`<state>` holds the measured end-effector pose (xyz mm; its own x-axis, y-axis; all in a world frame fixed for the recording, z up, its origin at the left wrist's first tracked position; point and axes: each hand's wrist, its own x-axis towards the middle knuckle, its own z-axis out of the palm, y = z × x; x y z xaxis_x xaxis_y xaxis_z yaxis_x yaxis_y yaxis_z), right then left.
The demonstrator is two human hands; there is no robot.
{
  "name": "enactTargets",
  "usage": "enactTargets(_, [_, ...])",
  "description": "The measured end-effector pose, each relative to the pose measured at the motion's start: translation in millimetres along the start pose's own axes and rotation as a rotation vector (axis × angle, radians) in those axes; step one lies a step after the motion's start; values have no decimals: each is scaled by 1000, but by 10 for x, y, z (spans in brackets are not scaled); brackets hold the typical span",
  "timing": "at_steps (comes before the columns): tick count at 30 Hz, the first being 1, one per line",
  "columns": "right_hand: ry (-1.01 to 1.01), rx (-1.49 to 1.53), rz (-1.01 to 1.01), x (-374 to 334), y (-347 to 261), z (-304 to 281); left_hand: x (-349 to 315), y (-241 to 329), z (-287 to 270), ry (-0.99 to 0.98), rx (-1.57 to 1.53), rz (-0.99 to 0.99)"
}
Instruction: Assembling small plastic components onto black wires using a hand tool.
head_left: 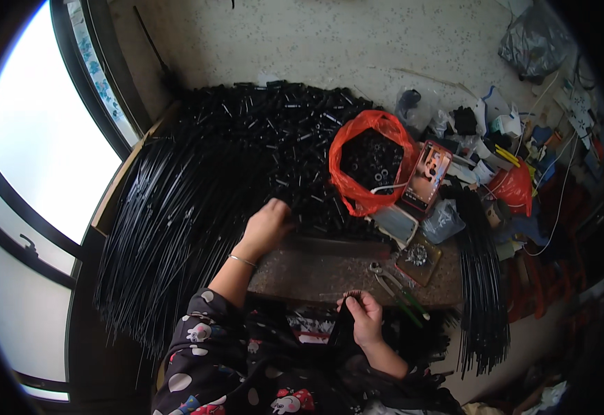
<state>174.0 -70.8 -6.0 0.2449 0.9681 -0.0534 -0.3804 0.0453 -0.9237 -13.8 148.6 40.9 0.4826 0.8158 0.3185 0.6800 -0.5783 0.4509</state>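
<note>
My left hand (267,225), bent at the wrist with a bracelet (242,261) on it, reaches to the near edge of a large heap of small black tubular parts (295,131). Its fingertips point down toward the heap and are lost against the dark. Close to the table's front edge, my right hand (365,319) is closed in a pinch. Something dark and thin shows at its fingertips, too small to name. Nearest to that hand lies a pair of pincers (388,280) with green handles.
Long black rods (167,228) fan over the left side, and another bundle (482,290) hangs at the right. A red plastic bag (343,183) holds black rings. A lit phone (428,176) leans beside it. A small tray (419,261) holds metal bits; clutter fills the far right.
</note>
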Motion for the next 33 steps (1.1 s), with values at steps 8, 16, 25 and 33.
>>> enactTargets(8, [0,-6,-54,-24,22,-36,-722,558,-22,152,-395,-68])
enactTargets(16, [-22,-28,-80,-85,21,12,-1073,590,390,14,-125,-107])
enactTargets(25, [-69,-163,-150,-108,44,37,-793,1094,371,215,-1342,1])
enactTargets(33, [-176,-155,-14,-92,17,124,-868,1046,217,195,-1644,-290])
